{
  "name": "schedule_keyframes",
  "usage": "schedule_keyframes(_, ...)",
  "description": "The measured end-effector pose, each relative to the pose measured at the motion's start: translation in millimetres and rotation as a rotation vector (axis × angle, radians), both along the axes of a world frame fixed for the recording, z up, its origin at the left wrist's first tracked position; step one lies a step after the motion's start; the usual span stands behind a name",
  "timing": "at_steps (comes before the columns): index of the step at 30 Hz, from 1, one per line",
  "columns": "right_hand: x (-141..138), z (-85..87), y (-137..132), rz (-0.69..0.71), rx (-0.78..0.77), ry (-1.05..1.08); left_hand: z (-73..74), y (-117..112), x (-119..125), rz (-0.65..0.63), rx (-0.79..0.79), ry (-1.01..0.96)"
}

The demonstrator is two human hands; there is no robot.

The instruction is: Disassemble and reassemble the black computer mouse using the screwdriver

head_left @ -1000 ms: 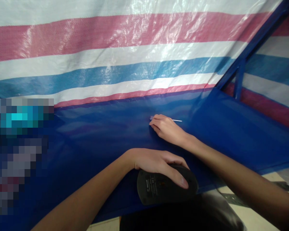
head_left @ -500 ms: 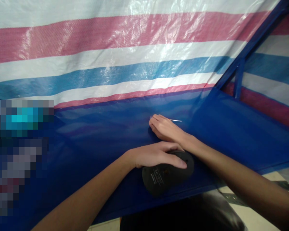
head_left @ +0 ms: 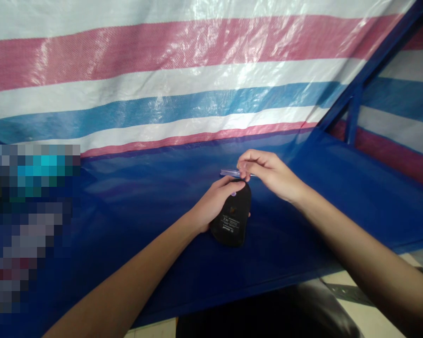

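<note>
A black computer mouse (head_left: pixel 231 220) is turned with its underside up, showing white print and a small sensor opening. My left hand (head_left: pixel 216 197) is closed around its left side, the thumb lying across the far end. By that far end, my right hand (head_left: pixel 259 171) has its thumb and fingertips pinched together; whatever sits between them is too small or hidden to name. Just behind these fingers a screwdriver with a clear handle (head_left: pixel 229 172) lies on the blue table surface (head_left: pixel 144 197), its shaft partly covered by my right hand.
A striped plastic sheet (head_left: pixel 183 42) hangs behind the table. At the right, a blue metal frame bar (head_left: pixel 352 119) slants upward. Pixelated items (head_left: pixel 38 173) occupy the left side. The table's front edge (head_left: pixel 268 287) runs above my lap.
My left hand has moved the mouse away from me and turned it more upright in view. My right hand has lifted off the screwdriver and come to the mouse's far end.
</note>
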State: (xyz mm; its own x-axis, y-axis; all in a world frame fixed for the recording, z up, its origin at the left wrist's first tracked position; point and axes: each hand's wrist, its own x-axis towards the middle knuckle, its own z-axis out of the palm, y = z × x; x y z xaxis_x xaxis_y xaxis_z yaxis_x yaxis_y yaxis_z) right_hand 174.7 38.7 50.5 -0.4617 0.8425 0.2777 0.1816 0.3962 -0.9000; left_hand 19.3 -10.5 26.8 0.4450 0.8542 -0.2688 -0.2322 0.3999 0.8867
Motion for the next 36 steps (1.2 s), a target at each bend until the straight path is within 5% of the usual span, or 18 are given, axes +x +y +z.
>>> schedule_keyframes(21, 2.1, -3.1, -1.8, 0.071, 0.285, -0.306, -2.2, 2.5, 2.7, 0.213, -0.057, -0.097)
schedule_keyframes(36, 1.7, -1.8, -1.8, 0.034, 0.290, -0.324, -7.2, 1.9, 4.8, 0.326, 0.012, -0.063)
